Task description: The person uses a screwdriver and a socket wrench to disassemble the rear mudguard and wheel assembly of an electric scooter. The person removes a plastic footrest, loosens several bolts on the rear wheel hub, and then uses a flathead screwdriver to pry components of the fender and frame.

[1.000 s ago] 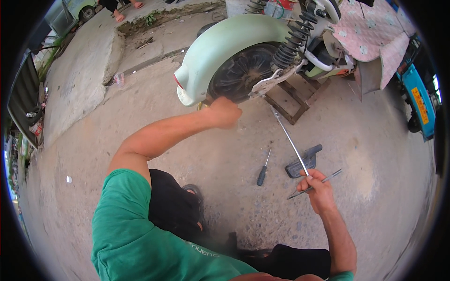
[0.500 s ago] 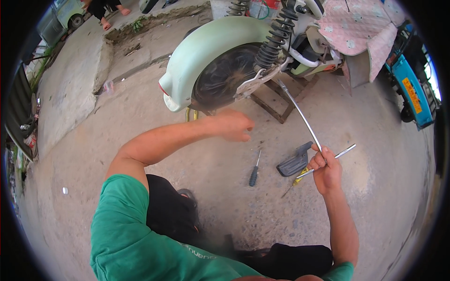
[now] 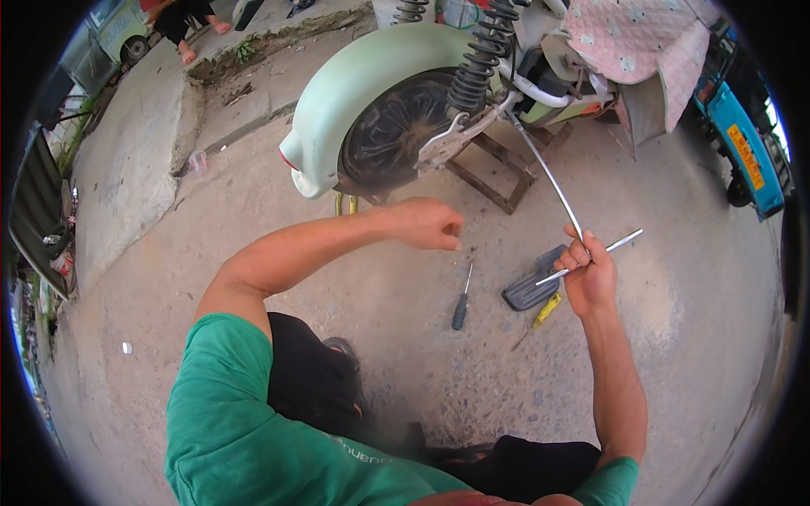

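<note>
My right hand (image 3: 591,274) is closed around a silver T-handle wrench (image 3: 548,175) near its crossbar. The wrench's long shaft slants up to the metal bracket (image 3: 456,143) beside the scooter's wheel (image 3: 395,135); exactly what its tip sits on is too small to tell. My left hand (image 3: 430,224) hangs in the air just below the wheel, fingers curled in; whether anything is inside them is hidden. A pale green fender (image 3: 363,78) covers the wheel, and a black coil spring (image 3: 483,72) rises next to it.
A dark screwdriver (image 3: 461,310), a yellow-handled screwdriver (image 3: 547,310) and a black footrest-shaped part (image 3: 536,282) lie on the concrete. Under the scooter stands a rusty metal frame (image 3: 506,201). A blue vehicle (image 3: 742,152) is at the right; a person (image 3: 181,21) sits far left.
My right hand and the wrench's crossbar have moved slightly up. My left hand, blurred before, has shifted a little right. The wheel, smeared earlier, now looks sharper.
</note>
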{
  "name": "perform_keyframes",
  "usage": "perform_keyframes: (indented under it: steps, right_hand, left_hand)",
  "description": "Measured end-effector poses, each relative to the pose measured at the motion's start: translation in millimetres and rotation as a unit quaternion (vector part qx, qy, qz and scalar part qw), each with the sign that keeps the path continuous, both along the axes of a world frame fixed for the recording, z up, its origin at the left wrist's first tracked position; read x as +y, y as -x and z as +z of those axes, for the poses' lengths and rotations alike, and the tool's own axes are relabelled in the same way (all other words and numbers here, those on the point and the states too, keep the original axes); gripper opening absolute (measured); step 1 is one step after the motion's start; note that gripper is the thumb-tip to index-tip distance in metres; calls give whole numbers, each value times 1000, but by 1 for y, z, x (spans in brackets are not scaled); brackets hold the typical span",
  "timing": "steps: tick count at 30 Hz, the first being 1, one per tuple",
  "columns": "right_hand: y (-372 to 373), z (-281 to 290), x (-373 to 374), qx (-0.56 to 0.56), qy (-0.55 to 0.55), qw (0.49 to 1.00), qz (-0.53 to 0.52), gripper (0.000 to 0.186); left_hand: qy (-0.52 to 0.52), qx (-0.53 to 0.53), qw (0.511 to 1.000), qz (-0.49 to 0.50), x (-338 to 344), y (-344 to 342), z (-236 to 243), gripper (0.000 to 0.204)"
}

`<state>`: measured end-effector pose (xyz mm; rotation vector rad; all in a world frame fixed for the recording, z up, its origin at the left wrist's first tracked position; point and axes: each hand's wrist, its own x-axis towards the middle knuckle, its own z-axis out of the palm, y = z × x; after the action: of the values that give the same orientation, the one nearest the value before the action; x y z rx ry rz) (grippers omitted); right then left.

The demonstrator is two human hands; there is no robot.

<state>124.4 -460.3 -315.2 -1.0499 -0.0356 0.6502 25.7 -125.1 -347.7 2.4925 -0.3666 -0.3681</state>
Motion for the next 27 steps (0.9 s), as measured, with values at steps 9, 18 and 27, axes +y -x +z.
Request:
perform_keyframes:
  steps: [9, 18, 27]
  right_hand:
    - [19, -27, -15, 34, 33, 999, 2, 28]
    - [48, -96, -19, 117, 135, 984, 3, 27]
    - [83, -122, -29, 122, 210, 970, 24, 27]
  left_hand:
    - [-26, 108, 992, -61, 13, 5, -48, 41]
    - [-51, 161, 982, -87, -13, 41, -116, 56]
    - [58, 237, 958, -153, -81, 42, -180, 68]
